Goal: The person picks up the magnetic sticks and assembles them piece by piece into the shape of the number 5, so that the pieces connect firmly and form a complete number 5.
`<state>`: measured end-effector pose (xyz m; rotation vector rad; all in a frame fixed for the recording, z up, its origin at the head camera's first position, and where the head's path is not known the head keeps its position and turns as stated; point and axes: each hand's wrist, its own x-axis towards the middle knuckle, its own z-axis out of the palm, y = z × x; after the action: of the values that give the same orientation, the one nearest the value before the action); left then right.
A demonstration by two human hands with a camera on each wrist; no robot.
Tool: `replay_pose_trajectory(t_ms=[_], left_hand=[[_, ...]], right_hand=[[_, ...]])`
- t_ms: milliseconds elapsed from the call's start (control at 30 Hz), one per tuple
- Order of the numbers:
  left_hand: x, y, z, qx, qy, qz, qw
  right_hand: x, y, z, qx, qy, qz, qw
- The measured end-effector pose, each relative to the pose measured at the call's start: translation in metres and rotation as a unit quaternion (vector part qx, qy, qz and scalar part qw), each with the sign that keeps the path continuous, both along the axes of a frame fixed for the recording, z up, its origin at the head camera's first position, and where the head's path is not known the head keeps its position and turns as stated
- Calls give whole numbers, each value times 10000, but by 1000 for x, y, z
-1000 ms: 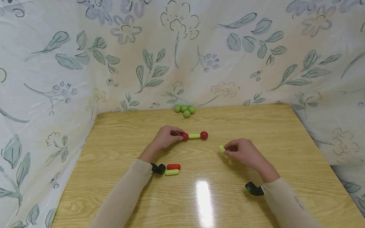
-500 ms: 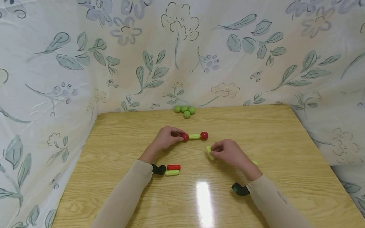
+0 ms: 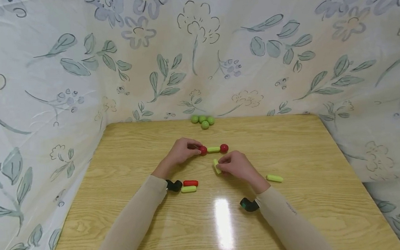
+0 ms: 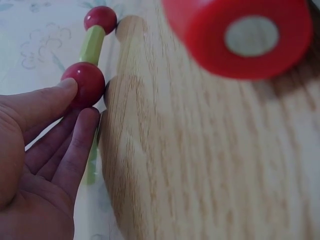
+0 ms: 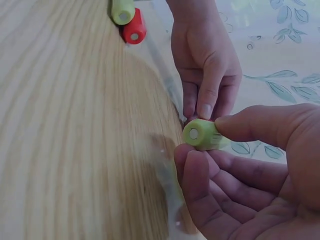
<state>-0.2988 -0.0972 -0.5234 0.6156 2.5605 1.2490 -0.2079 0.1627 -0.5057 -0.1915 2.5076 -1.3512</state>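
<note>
In the head view my left hand (image 3: 182, 150) pinches the left red ball (image 3: 203, 150) between thumb and fingers. A yellow-green stick (image 3: 213, 149) joins this ball to another red ball (image 3: 224, 148) on its right. The left wrist view shows the thumb and fingertips on the red ball (image 4: 86, 84), with the green stick (image 4: 92, 45) beyond. Just below that row, my right hand (image 3: 237, 165) pinches a separate yellow-green stick (image 3: 217, 166), tilted. A round magnet-like disc shows on the end of that held stick (image 5: 199, 134) in the right wrist view.
Several green balls (image 3: 205, 124) sit at the table's back edge. A red stick (image 3: 190, 183) and a yellow-green stick (image 3: 188, 189) lie near the left wrist. Another yellow-green stick (image 3: 275, 178) lies right of the right forearm. Black devices are at both wrists.
My right hand has moved left with its yellow-green stick, coming close below the joined row. The stick right of the forearm has come into view. My left hand has stayed on the red ball.
</note>
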Motion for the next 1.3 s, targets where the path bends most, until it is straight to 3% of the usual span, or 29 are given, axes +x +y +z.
replay_pose_trajectory(t_ms=[567, 900, 1300], left_hand=[[-1, -1, 2, 18, -181, -67, 9998], [-2, -2, 3, 59, -77, -122, 9999], [-2, 0, 1, 44, -26, -159, 9999]], right_hand=[[-23, -34, -3, 109, -126, -133, 9998], [-30, -41, -6, -3, -375, -449, 9983], [-32, -44, -8, -285, -499, -512, 9970]])
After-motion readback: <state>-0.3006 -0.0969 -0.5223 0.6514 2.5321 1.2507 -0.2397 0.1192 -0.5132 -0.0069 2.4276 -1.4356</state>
